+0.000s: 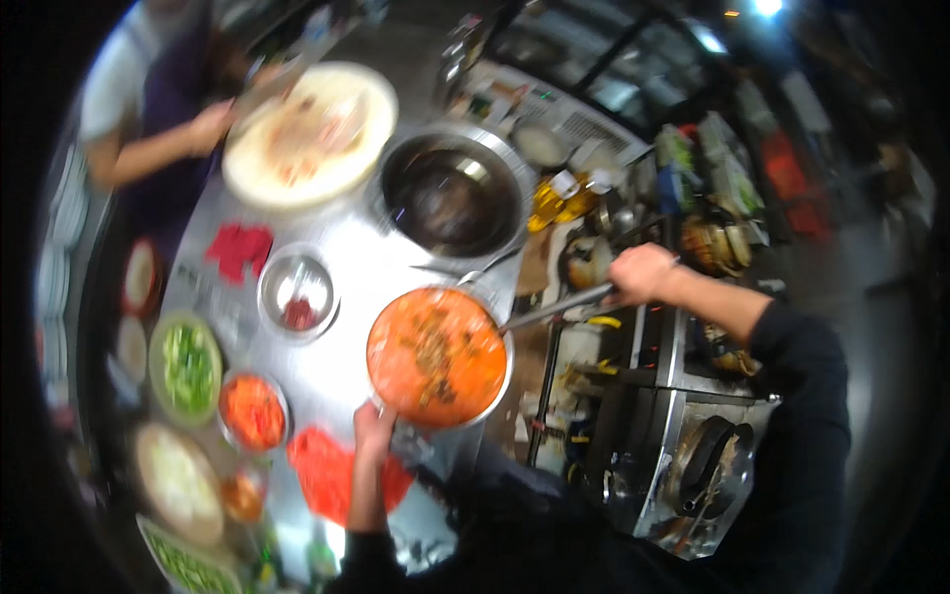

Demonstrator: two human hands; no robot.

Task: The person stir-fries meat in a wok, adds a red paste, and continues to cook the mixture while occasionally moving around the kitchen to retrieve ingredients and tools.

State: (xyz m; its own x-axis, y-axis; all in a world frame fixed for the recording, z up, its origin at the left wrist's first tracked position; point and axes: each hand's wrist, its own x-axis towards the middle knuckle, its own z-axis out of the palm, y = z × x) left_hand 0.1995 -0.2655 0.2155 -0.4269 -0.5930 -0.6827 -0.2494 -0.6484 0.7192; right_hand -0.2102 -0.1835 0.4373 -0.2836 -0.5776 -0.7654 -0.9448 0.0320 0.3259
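Note:
A round metal pot [508, 386] stands at the front edge of the steel table [338, 379]. It is nearly full of orange-red liquid [401, 356] with brown bits floating in the middle. My left hand [375, 427] grips the pot's near side, apparently by a handle that the fingers hide. In my right hand [644, 273] is the long metal handle of a utensil [560, 308]. The utensil's lower end meets the pot's right rim, and its tip is hidden in the liquid. A red plastic bag [326, 475] lies beside my left forearm.
A large dark wok-like pan [453, 193] sits beyond the pot. Across the table, a co-worker's hand [211, 128] holds a cleaver [267, 93] over a round cutting board [245, 174]. Bowls of green vegetables [189, 364] and orange pieces [254, 412] stand left, near a steel bowl [297, 278].

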